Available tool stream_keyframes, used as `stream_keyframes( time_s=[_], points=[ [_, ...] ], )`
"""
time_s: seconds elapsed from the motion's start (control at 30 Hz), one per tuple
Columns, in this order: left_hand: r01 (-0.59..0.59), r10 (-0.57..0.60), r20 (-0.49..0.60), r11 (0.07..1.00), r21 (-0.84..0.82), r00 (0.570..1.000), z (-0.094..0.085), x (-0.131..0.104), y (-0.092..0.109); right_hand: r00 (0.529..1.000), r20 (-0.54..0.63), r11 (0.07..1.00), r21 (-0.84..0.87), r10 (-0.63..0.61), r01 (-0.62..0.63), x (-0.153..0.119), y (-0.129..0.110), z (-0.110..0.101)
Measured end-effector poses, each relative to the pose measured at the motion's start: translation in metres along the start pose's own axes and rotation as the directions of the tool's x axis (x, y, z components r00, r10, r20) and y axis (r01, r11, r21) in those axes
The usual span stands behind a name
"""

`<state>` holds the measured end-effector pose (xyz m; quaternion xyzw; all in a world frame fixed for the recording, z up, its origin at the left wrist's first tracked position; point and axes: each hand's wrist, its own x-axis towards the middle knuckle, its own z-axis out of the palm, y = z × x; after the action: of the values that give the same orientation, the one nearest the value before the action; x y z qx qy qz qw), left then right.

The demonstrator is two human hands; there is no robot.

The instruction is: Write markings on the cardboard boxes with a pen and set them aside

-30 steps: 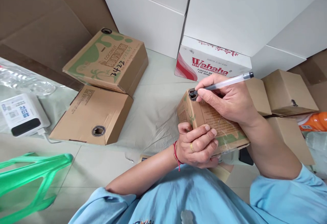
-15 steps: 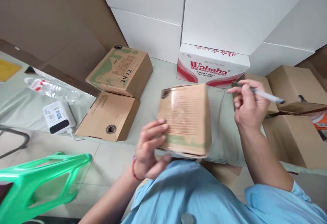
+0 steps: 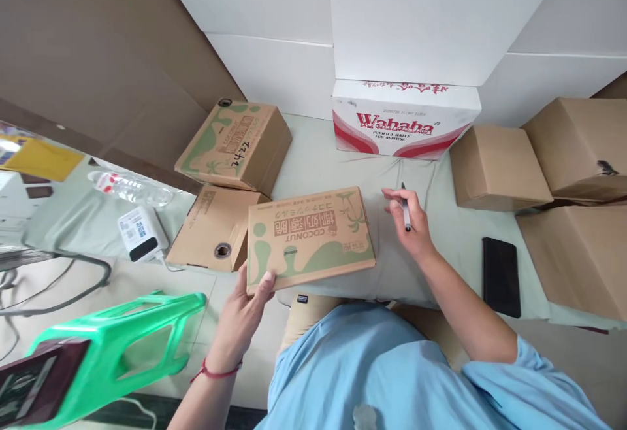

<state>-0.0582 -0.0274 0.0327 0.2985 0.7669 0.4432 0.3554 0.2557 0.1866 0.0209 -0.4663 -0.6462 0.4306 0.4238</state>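
A brown coconut box (image 3: 311, 237) with green print lies tilted near my body, its broad printed face up. My left hand (image 3: 252, 302) grips its lower left corner, thumb on the face and fingers underneath. My right hand (image 3: 410, 221), to the right of the box and not touching it, holds a marker pen (image 3: 406, 213) between its fingers. On the left, a similar box marked 2422 (image 3: 235, 142) stands behind another brown box (image 3: 208, 227) with a round hole.
A white and red Wahaha box (image 3: 406, 119) stands against the white panels. Plain brown boxes (image 3: 499, 165) are at the right, beside a black phone (image 3: 500, 276). At the left are a plastic bottle (image 3: 134, 188), a white power bank (image 3: 142, 232) and a green stool (image 3: 117, 345).
The coconut box has turned so its printed face shows, with my left hand now at its lower left corner. My right hand has moved left with the pen. The phone has come into view.
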Motion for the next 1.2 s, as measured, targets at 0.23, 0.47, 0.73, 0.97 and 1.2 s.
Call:
stream_keyframes(
  time_s=[0.23,0.47,0.73,0.97,1.2],
  points=[
    [0.012,-0.012,0.001,0.995,-0.102,1.0,0.009,0.022,0.019,0.964,0.267,0.999,0.031,-0.015,0.007,0.05,0.003,0.011],
    [-0.153,0.159,-0.019,0.896,-0.418,0.987,0.06,0.049,0.011,0.972,0.19,0.971,0.169,0.137,-0.17,-0.031,0.021,-0.029],
    [-0.189,0.266,0.504,0.962,-0.199,0.822,0.053,0.042,0.01,0.98,0.134,0.982,0.094,0.149,-0.162,-0.068,0.016,0.007],
    [-0.319,0.318,0.034,0.948,0.012,0.947,0.055,0.065,0.019,0.995,0.1,0.996,-0.091,0.003,0.006,-0.038,0.023,0.044],
    [-0.348,0.349,-0.073,0.937,0.032,0.934,0.06,0.074,0.01,0.976,0.21,0.996,-0.056,-0.057,0.07,-0.003,0.028,0.076]
  ],
)
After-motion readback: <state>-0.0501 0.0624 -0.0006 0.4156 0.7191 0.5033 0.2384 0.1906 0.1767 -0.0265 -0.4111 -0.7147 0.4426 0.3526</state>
